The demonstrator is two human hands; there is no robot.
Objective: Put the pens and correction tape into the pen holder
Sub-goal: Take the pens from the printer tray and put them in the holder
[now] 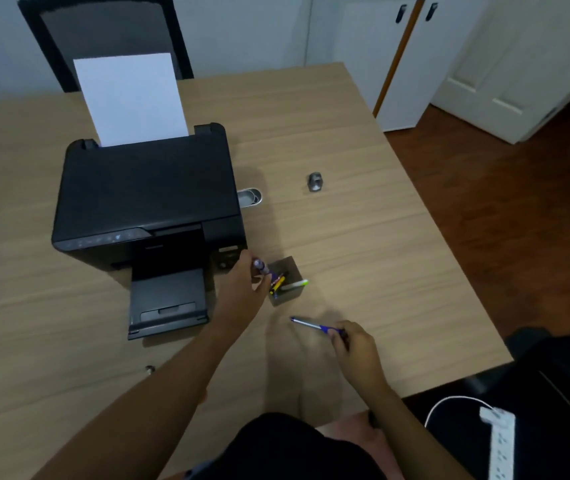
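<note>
A head-worn camera looks down at a pale wood-grain desk (363, 237) where a person is gathering writing tools into a small grey square pen holder (285, 284), which stands just in front of the right corner of a black printer (145, 206). The left hand (247, 292) is at the holder's left rim, fingers closed around a purple-barrelled pen (262, 267) angled down toward the opening. The right hand (356, 348) is nearer the body, pinching the back end of a blue and silver pen (314, 326) whose tip points toward the holder. Already inside, a yellow pen (277, 284) leans diagonally, and a white item with a green end (295, 284) juts out over the right rim; it may be the correction tape, though the blur makes that uncertain. The likely risks are these: the holder is light-looking and crowded, so pushing the purple pen against the leaning contents or the rim could tip or slide it, and the jutting white item could be knocked out. Further back lie a small metal object (314, 181) and an oval metal piece (250, 197) beside the printer.
</note>
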